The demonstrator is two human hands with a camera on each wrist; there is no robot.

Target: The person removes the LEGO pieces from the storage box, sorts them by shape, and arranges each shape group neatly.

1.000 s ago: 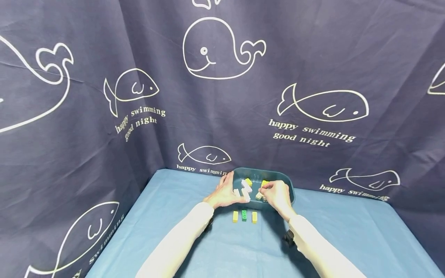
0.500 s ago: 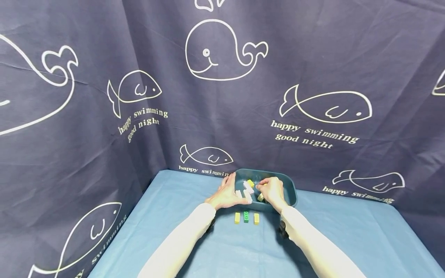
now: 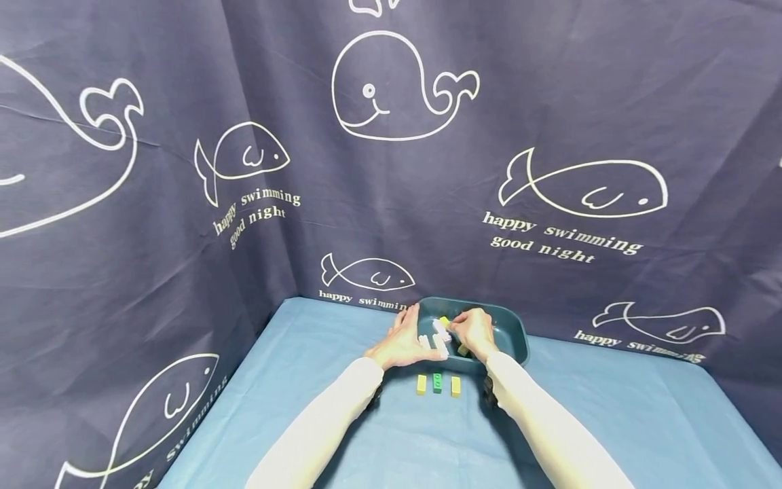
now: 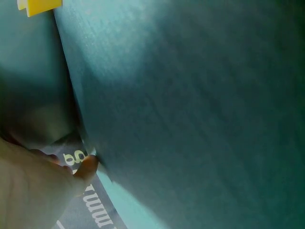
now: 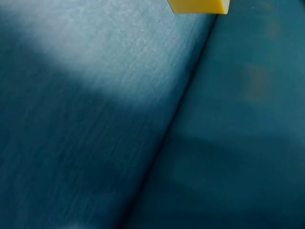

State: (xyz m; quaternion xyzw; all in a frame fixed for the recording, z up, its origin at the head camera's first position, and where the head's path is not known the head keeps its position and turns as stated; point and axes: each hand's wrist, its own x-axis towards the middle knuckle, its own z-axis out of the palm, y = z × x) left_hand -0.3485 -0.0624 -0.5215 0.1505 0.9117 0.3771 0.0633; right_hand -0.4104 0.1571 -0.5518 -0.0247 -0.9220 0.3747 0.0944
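Observation:
A dark teal bin (image 3: 516,326) stands at the back of the table, with several building bricks inside. My left hand (image 3: 400,345) is at its left end, fingers straight along the outside and thumb reaching to the near rim. Close to that thumb lie white bricks (image 3: 440,345). My right hand (image 3: 478,333) reaches into the bin, fingertips bent together beside a yellow brick (image 3: 444,320) and the white ones. Whether those fingers hold a brick is hidden. A darker yellow brick (image 3: 462,350) lies under the right hand.
In front of the bin, a yellow brick (image 3: 421,385), a green brick (image 3: 437,383) and another yellow brick (image 3: 455,386) stand in a row on the blue tablecloth (image 3: 421,441). A dark curtain (image 3: 427,204) with whale and fish drawings hangs right behind the bin.
My right hand has moved left inside the bin, towards the white bricks. The left hand stays at the bin's left end. The head view has shifted slightly.

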